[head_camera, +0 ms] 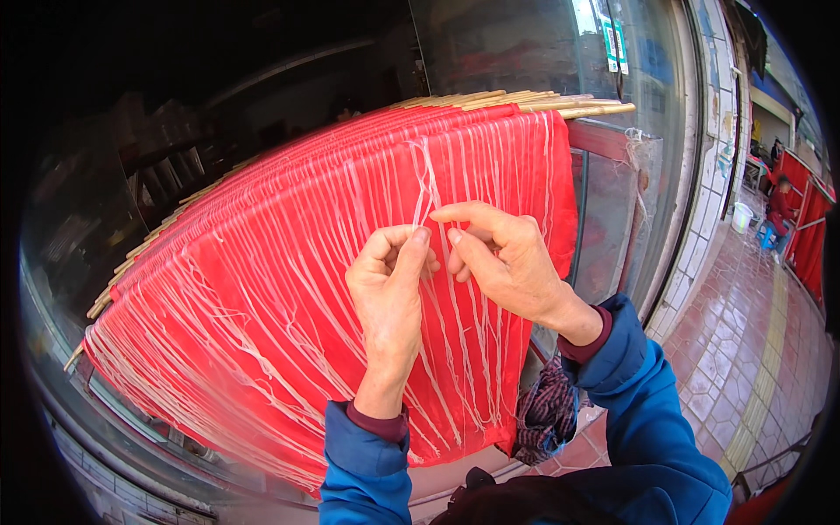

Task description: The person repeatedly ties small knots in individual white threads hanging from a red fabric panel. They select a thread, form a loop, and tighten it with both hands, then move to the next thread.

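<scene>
A red cloth (230, 262) hangs over a row of thin wooden sticks (577, 105), with many whitish threads (357, 197) running down its face. Near the middle, my left hand (394, 282) pinches a few of these threads between thumb and forefinger. Just right of it is my right hand (502, 256), its forefinger reaching to the same threads and its thumb apart from that finger; whether it holds a thread is unclear. A looped bundle of threads (426, 174) rises from my fingers to the cloth's upper fold.
Behind the right end of the sticks stands a worn frame post (646, 170) with threads tied round it. A checked cloth (548, 413) hangs low beside my right sleeve. On the tiled pavement at far right, a person (779, 207) sits beside red cloth, near a white bucket (741, 218).
</scene>
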`<action>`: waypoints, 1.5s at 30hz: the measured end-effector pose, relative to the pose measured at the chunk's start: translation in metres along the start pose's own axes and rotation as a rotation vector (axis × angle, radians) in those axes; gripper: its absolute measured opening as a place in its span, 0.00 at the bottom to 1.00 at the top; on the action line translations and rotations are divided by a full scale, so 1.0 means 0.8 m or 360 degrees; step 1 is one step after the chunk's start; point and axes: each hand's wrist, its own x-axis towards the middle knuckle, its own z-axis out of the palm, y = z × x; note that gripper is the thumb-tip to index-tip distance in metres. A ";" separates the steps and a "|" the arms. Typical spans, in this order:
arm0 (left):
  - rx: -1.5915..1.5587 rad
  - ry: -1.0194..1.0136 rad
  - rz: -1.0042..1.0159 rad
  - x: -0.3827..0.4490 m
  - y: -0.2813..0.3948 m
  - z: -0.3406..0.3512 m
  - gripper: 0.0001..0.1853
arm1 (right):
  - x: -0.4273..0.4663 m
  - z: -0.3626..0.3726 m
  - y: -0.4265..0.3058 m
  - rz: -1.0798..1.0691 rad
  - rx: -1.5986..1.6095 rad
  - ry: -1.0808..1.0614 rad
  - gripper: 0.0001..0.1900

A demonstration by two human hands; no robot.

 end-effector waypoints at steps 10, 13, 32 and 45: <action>-0.0119 -0.0043 0.0024 0.000 0.004 -0.002 0.07 | 0.006 0.007 0.019 -0.0343 -0.0485 0.0230 0.13; -0.0129 -0.0052 -0.0013 -0.002 0.004 -0.004 0.07 | 0.011 0.008 0.019 -0.0226 -0.0240 0.0197 0.12; -0.0038 -0.0090 -0.0045 -0.015 -0.004 -0.011 0.08 | 0.021 0.006 0.012 0.0330 0.0948 0.0104 0.07; -0.0100 -0.0108 -0.0197 -0.036 -0.005 -0.021 0.08 | 0.018 0.001 0.018 0.0595 0.1337 -0.0087 0.08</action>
